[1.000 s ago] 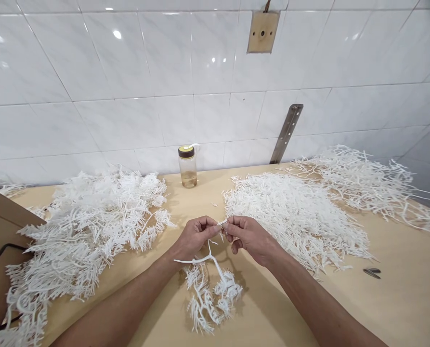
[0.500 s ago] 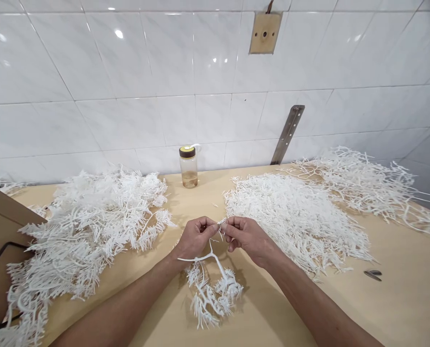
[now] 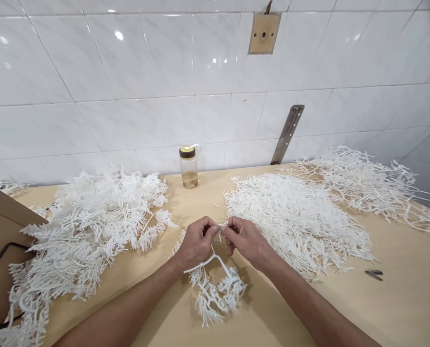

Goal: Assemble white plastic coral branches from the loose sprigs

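My left hand (image 3: 200, 239) and my right hand (image 3: 245, 239) meet at the middle of the table, fingertips pinched close together. Between them they grip a white plastic branch (image 3: 220, 299), whose forked stem hangs below the fingers and ends in bushy sprigs near the table. A small spiky white tip shows at the pinch, and the fingers hide the exact joint. To the right of my right hand lies a wide pile of small white sprigs (image 3: 290, 217). On the left is a heap of bushy white branches (image 3: 95, 226).
A clear bottle (image 3: 189, 176) with a yellow and black lid stands near the tiled wall. Bare white stems (image 3: 366, 178) lie at the back right, and a small dark metal tool (image 3: 374, 274) below. A cardboard box (image 3: 1, 241) stands at the left edge.
The hanging branch has swung slightly to the right. Both hands keep pinching at nearly the same spot, with the fingers shifted a little around the joint.
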Demonstrator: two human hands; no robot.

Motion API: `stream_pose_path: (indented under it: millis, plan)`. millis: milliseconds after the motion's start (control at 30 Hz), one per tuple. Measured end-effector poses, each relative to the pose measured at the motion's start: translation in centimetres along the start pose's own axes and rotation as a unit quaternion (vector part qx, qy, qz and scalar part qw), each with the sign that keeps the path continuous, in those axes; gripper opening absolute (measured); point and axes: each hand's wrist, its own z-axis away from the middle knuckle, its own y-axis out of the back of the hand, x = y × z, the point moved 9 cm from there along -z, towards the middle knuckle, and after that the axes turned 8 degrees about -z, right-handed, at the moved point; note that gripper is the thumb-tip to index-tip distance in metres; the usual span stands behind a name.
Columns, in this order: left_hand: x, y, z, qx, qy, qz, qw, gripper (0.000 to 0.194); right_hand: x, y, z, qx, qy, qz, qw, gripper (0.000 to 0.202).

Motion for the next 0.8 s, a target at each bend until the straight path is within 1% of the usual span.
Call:
stream_pose_path:
  millis: [67,100,167,233,300,400,500,567,633,700,733,800]
  plan:
    - [0.9,0.2,0.3,0.010,-0.039,-0.037,0.998,0.026,0.3,-0.3,0.1,-0.030,-0.041,-0.059,0.997,0.025]
    - [1.3,0.1,0.4,0.004,-0.051,-0.041,0.998,0.026,0.5,-0.5,0.2,-0.044,-0.064,-0.089,0.993,0.025]
    - [1.4,-0.4,0.5,-0.037,-0.047,-0.007,0.998,0.027,0.5,-0.5,0.2,-0.059,-0.083,-0.120,0.988,0.026]
    - [1.1,-1.0,0.6,-0.090,-0.015,0.049,0.995,0.030,0.1,-0.2,0.0,-0.046,-0.058,-0.105,0.992,0.028]
    - [0.8,-1.4,0.6,-0.118,0.011,0.077,0.990,0.031,-0.1,0.4,-0.2,-0.020,-0.027,-0.066,0.997,0.028]
    - [0.8,-1.2,0.5,-0.116,0.029,0.061,0.991,0.035,0.3,0.8,-0.3,0.001,-0.019,-0.021,1.000,0.024]
    - [1.1,-1.0,0.4,-0.107,0.026,0.025,0.994,0.037,0.4,0.5,-0.2,-0.016,-0.030,-0.025,0.999,0.023]
    - [1.7,-0.7,0.4,-0.102,-0.004,-0.008,0.995,0.035,0.5,0.1,0.0,-0.040,-0.053,-0.054,0.996,0.024]
    - [2.3,-0.3,0.3,-0.097,-0.049,-0.039,0.993,0.031,0.5,-0.3,0.3,-0.066,-0.087,-0.094,0.990,0.024]
    - [2.5,-0.1,0.2,-0.098,-0.082,-0.063,0.990,0.028,0.2,-0.3,0.7,-0.085,-0.117,-0.136,0.980,0.024]
    - [2.2,0.0,0.1,-0.099,-0.084,-0.069,0.989,0.028,-0.1,-0.1,0.9,-0.089,-0.122,-0.152,0.977,0.024]
    - [1.3,0.2,-0.3,-0.104,-0.065,-0.065,0.990,0.028,-1.2,1.2,0.9,-0.077,-0.102,-0.167,0.978,0.025]
